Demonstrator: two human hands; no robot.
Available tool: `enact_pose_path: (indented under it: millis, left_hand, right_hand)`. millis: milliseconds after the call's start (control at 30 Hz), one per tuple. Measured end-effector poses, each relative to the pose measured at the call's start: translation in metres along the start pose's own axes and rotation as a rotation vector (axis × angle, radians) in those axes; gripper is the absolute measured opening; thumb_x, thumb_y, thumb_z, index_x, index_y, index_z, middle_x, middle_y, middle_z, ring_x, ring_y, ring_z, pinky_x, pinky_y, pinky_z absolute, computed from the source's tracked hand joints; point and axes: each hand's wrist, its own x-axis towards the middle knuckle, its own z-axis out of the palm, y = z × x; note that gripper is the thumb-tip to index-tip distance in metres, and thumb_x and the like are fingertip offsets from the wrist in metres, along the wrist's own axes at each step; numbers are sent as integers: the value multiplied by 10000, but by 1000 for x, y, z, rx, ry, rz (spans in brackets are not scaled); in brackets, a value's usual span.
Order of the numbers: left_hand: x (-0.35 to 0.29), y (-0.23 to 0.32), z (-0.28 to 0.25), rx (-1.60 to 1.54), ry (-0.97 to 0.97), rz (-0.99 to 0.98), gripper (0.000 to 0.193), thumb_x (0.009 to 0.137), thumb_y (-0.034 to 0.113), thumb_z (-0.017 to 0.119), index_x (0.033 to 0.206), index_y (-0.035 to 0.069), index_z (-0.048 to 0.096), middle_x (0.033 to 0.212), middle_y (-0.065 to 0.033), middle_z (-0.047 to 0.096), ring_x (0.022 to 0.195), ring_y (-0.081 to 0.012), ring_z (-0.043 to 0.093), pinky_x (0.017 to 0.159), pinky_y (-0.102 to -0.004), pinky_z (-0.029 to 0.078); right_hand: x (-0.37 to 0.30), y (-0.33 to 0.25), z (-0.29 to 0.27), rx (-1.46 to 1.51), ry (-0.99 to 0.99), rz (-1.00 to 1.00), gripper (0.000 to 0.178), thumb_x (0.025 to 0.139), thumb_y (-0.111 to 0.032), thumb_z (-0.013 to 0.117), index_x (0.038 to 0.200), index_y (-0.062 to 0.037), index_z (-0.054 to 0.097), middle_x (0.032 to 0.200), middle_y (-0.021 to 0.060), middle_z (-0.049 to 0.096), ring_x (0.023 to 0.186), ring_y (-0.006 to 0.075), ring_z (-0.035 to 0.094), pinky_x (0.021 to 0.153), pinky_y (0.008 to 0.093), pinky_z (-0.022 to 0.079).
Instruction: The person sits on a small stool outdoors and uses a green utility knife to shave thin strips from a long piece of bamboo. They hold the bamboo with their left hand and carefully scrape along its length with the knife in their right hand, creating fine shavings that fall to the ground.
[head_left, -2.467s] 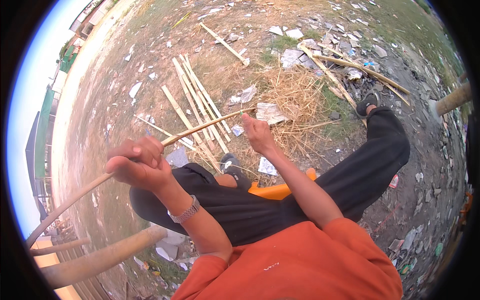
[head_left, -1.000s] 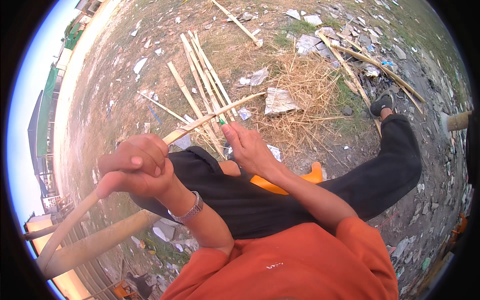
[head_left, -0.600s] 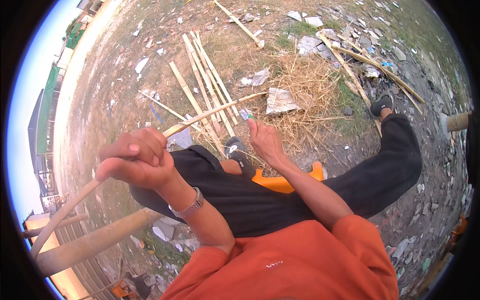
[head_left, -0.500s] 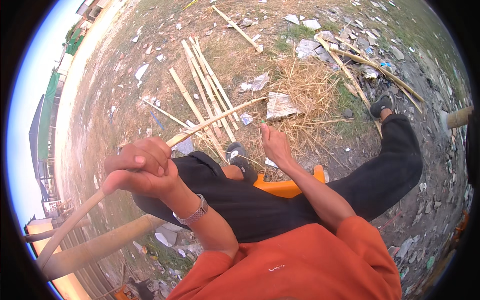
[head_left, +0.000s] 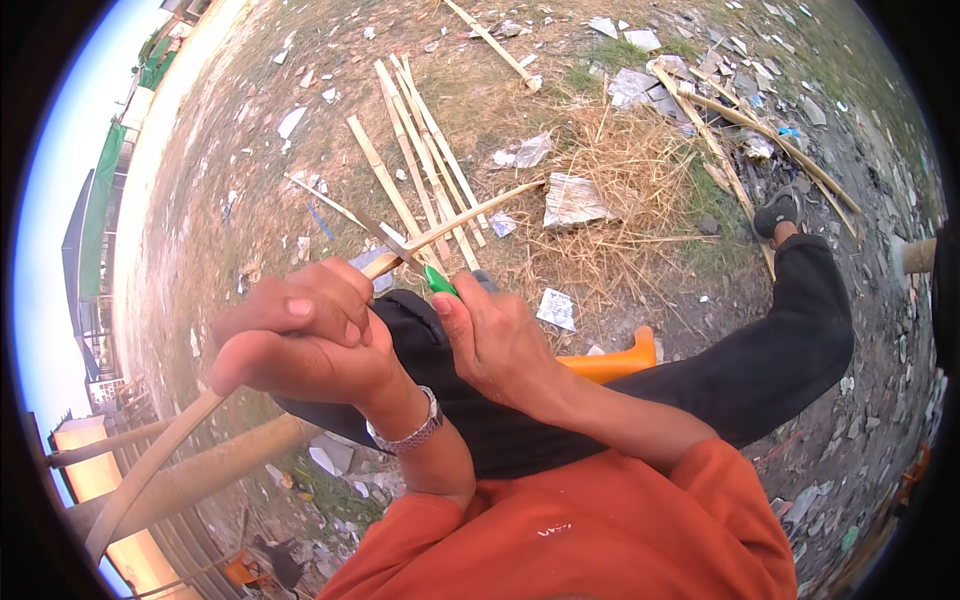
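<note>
My left hand [head_left: 305, 335] is closed in a fist around a long bamboo strip [head_left: 475, 211]. The strip bends away past the hand toward the lower left, and its thin end reaches out over the ground ahead. My right hand [head_left: 500, 345] grips a knife [head_left: 438, 280] by its green handle. The blade crosses the strip just ahead of my left fist and seems to touch it. Below both hands lies my black-trousered leg [head_left: 480, 430].
Several split bamboo strips [head_left: 415, 140] lie on the dry ground ahead. Straw [head_left: 630, 200] is heaped to their right, with a flat broken piece [head_left: 577, 201] on it. Bamboo poles [head_left: 765, 140] rest among rubble farther right. A thick bamboo pole [head_left: 230, 455] passes at lower left. Part of an orange plastic seat [head_left: 625, 362] shows beneath me.
My right hand has moved left, up to the bamboo strip beside my left fist. The knife blade, hardly visible before, now lies across the strip. My left hand keeps its grip.
</note>
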Motion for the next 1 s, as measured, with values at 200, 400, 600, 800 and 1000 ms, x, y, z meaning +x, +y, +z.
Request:
enact_pose_path:
  millis: [200, 400, 600, 800, 1000]
  left_hand:
    - [0, -1, 3, 14, 90, -38, 508, 950, 510, 379, 698, 79, 475, 427, 31, 286, 304, -56, 213, 319, -230, 182]
    - [6, -3, 5, 16, 100, -68, 516, 913, 505, 483, 679, 52, 407, 416, 24, 283, 298, -68, 281, 301, -233, 230]
    - [4, -2, 4, 92, 151, -56, 515, 921, 514, 455, 689, 57, 407, 427, 24, 284, 301, -66, 284, 305, -233, 231]
    - [2, 2, 11, 89, 185, -38, 512, 931, 510, 433, 681, 63, 434, 442, 22, 320, 305, -59, 238, 318, -236, 177]
    - [4, 1, 4, 109, 107, -48, 507, 939, 514, 404, 715, 61, 443, 423, 25, 297, 301, -61, 251, 305, -236, 196]
  right_hand:
    - [1, 48, 19, -123, 169, -194, 298, 957, -267, 476, 818, -4, 464, 513, 200, 507, 462, 393, 531, 419, 453, 400]
    - [-12, 168, -2, -250, 251, 298, 339, 983, -291, 392, 819, -7, 478, 513, 197, 494, 480, 401, 528, 448, 475, 384]
    - [7, 28, 1, 57, 99, -5, 340, 977, -271, 416, 778, -8, 501, 504, 215, 491, 480, 415, 522, 448, 465, 379]
    - [2, 6, -1, 26, -16, 132, 346, 975, -274, 425, 801, 10, 520, 511, 232, 505, 498, 423, 535, 464, 475, 396]
    - [11, 82, -7, -296, 139, 241, 388, 984, -296, 395, 784, 9, 527, 539, 232, 511, 519, 412, 538, 488, 474, 401]
